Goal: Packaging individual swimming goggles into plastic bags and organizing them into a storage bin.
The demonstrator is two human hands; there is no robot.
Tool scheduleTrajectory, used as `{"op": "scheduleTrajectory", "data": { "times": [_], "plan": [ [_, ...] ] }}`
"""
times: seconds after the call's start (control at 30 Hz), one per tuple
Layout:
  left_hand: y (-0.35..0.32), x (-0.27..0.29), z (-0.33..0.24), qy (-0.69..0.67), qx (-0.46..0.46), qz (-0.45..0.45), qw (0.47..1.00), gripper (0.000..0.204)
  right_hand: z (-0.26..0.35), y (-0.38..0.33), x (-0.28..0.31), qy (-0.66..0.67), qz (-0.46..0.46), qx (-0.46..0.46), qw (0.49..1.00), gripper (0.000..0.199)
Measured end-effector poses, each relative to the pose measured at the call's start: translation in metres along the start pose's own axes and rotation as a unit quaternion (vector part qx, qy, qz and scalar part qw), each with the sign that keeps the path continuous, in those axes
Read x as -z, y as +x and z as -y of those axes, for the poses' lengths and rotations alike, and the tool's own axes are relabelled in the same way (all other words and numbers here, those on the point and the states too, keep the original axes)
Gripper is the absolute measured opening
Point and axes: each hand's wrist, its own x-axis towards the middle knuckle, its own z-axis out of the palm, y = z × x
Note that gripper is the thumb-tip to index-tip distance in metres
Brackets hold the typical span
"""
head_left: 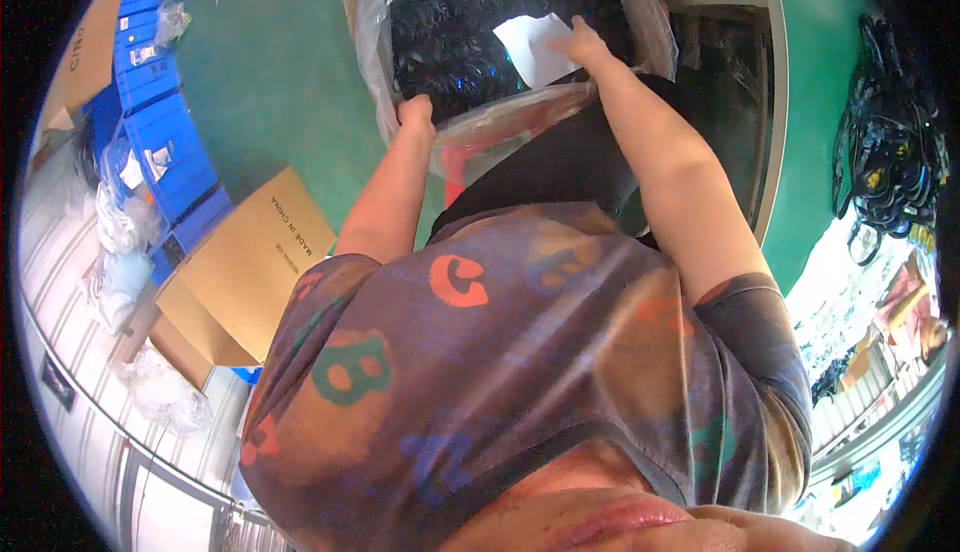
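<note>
Green workshop floor (270, 62) | clear bag of black cable coils (470, 42): bulky, floppy, slick film, likely heavy | left hand (415, 112) fingers curled gripping lower edge | right hand (578, 44) fingers pressed flat on white slip (535, 47) | support underneath.

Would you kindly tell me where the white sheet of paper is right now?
In the head view, the white sheet of paper lies at top centre, on the black contents of the clear plastic bag, under the right hand.

Green floor (270, 72) underfoot, bearing blue bins (160, 132) stacked at left, flat brown cartons (250, 262) beside them (one overlapping another), clear plastic bags (125, 217) scattered alongside near the pale wall.
</note>
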Motion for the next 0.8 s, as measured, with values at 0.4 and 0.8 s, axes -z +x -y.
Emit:
{"op": "scheduleTrajectory", "data": {
  "times": [0.4,0.8],
  "plan": [
    [-0.055,0.014,-0.006,0.237,-0.285,-0.091,0.924,0.058,0.013,0.017,-0.026,-0.058,0.118,-0.136,0.982,0.104],
    [-0.034,0.02,-0.012,0.181,0.018,-0.046,0.982,0.047,0.008,0.037,-0.033,-0.074,0.003,-0.07,0.995,0.063]
  ]
}}
